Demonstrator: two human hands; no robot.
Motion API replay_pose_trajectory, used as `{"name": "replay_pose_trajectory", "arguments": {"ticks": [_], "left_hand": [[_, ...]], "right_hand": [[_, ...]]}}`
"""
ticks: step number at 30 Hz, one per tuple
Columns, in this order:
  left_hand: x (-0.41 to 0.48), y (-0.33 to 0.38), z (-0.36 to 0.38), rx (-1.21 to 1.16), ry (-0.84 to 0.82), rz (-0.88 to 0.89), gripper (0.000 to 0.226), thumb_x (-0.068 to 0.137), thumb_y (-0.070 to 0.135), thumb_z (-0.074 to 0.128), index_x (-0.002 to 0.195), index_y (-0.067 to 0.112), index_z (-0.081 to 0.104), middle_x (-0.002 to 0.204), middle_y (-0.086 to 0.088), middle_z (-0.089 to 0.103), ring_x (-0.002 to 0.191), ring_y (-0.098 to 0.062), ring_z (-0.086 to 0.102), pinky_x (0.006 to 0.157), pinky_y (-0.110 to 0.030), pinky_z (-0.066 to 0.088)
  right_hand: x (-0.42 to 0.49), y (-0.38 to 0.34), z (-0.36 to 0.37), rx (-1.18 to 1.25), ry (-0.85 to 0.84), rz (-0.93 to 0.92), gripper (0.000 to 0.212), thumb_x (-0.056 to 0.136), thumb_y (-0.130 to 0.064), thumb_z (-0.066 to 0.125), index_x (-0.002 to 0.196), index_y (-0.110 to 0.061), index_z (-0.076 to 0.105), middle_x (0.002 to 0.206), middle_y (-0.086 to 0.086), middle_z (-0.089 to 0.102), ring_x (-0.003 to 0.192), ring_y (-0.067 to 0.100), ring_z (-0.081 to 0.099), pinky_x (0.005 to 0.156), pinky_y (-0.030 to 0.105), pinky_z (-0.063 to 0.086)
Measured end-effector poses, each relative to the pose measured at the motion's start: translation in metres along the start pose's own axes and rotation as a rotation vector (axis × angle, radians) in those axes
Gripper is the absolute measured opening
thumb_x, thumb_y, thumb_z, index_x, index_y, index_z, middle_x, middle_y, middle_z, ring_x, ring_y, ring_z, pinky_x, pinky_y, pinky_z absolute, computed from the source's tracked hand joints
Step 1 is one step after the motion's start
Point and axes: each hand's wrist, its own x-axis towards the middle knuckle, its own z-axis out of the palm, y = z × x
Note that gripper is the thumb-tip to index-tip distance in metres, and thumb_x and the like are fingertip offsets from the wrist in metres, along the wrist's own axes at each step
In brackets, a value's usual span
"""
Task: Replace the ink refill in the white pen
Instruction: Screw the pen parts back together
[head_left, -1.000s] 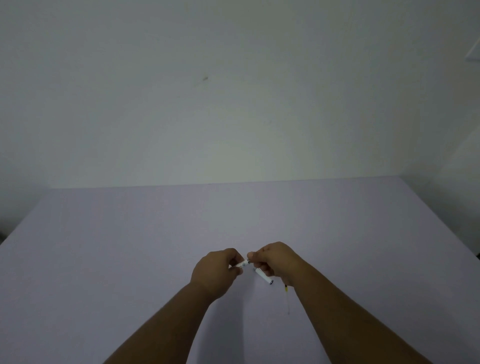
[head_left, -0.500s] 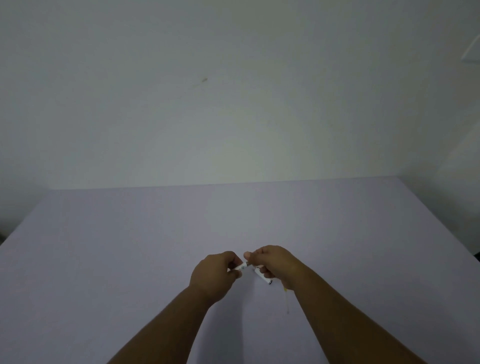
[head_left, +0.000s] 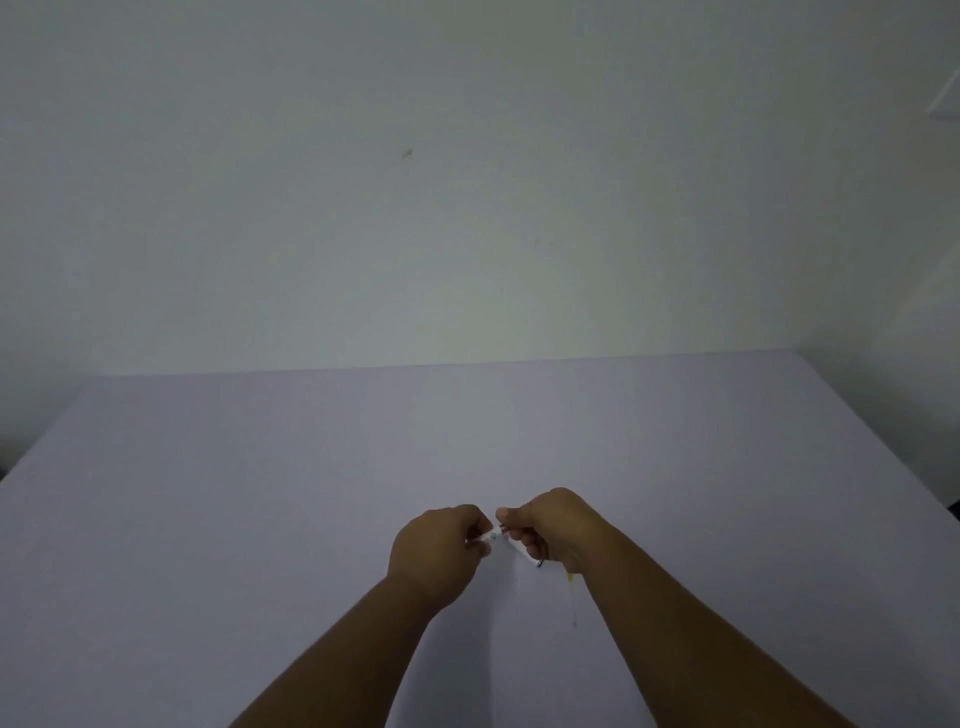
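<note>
My left hand (head_left: 435, 550) and my right hand (head_left: 553, 525) meet over the near middle of the table (head_left: 260, 493), both closed on parts of the white pen (head_left: 493, 534). A short white piece shows between the two fists. Another white piece with a dark end (head_left: 530, 558) sticks out under my right hand. A thin refill with a yellowish end (head_left: 573, 597) lies on the table by my right wrist, partly hidden by it. How the pen's parts join is hidden by my fingers.
The pale lilac table runs to a plain white wall (head_left: 467, 208) at the back. Its right edge (head_left: 883, 447) falls off beside another wall. A white fixture (head_left: 948, 93) sits at the upper right.
Both hands have stayed together on the pen and have sunk slightly toward me. The refill on the table has not moved.
</note>
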Motion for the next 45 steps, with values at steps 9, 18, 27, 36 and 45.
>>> {"name": "replay_pose_trajectory", "arguments": {"ticks": [9, 18, 27, 36, 45], "left_hand": [[0.009, -0.017, 0.007, -0.152, -0.064, -0.183, 0.009, 0.082, 0.029, 0.066, 0.09, 0.024, 0.064, 0.094, 0.003, 0.069, 0.086, -0.017, 0.063, 0.072, -0.028, 0.048], [0.016, -0.025, 0.021, -0.407, -0.091, -0.306, 0.016, 0.076, 0.022, 0.074, 0.074, 0.027, 0.059, 0.07, 0.008, 0.063, 0.069, -0.015, 0.063, 0.07, -0.036, 0.061], [0.021, -0.025, 0.019, -0.462, -0.106, -0.331, 0.016, 0.078, 0.02, 0.073, 0.075, 0.025, 0.059, 0.07, 0.006, 0.063, 0.064, -0.016, 0.062, 0.059, -0.03, 0.058], [0.017, -0.026, 0.01, -0.423, -0.099, -0.328, 0.014, 0.075, 0.022, 0.075, 0.075, 0.027, 0.061, 0.074, 0.004, 0.066, 0.071, -0.017, 0.065, 0.073, -0.036, 0.059], [0.006, -0.016, 0.006, -0.41, -0.126, -0.291, 0.013, 0.076, 0.023, 0.075, 0.086, 0.024, 0.066, 0.077, 0.005, 0.067, 0.073, -0.015, 0.065, 0.074, -0.034, 0.058]], "right_hand": [[0.025, 0.009, -0.019, -0.41, 0.304, -0.2, 0.031, 0.091, -0.027, 0.056, 0.09, 0.002, 0.069, 0.096, 0.015, 0.073, 0.076, 0.022, 0.058, 0.073, 0.029, 0.045], [0.05, 0.05, 0.004, -0.741, 0.301, -0.235, 0.012, 0.079, -0.025, 0.069, 0.085, -0.018, 0.06, 0.103, 0.008, 0.067, 0.098, 0.024, 0.063, 0.075, 0.028, 0.046], [0.055, 0.052, 0.006, -0.844, 0.339, -0.307, 0.025, 0.084, -0.028, 0.058, 0.1, -0.01, 0.065, 0.105, 0.009, 0.067, 0.099, 0.026, 0.062, 0.077, 0.03, 0.048], [0.042, 0.02, -0.006, -0.102, 0.151, -0.29, 0.015, 0.087, -0.016, 0.058, 0.074, -0.015, 0.067, 0.082, 0.009, 0.069, 0.07, 0.018, 0.059, 0.068, 0.028, 0.05], [0.023, 0.001, -0.001, 0.469, 0.098, -0.222, 0.01, 0.087, -0.005, 0.057, 0.09, 0.002, 0.065, 0.081, 0.014, 0.067, 0.068, 0.019, 0.064, 0.061, 0.023, 0.056]]}}
